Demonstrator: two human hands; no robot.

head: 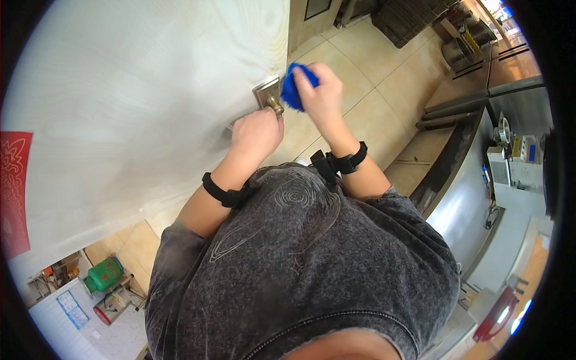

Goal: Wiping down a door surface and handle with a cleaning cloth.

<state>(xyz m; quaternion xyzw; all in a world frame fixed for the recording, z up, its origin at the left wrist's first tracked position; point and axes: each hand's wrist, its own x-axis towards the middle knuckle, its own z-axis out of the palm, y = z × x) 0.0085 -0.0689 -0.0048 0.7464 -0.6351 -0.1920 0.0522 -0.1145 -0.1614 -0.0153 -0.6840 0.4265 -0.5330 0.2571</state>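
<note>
A white door with faint wood grain fills the left of the view. At its edge sits a metal door handle on a rectangular plate. My left hand is closed around the handle's lever, whose far part is mostly hidden behind the fingers. Just right of the handle, my right hand grips a bunched blue cloth, held close to the door's edge. Whether the cloth touches the door edge I cannot tell.
Tiled floor lies beyond the door edge. To the right stands a stainless steel counter with small items at its back. A dark woven crate is at the top. A green gas cylinder stands at lower left, and red paper hangs on the door.
</note>
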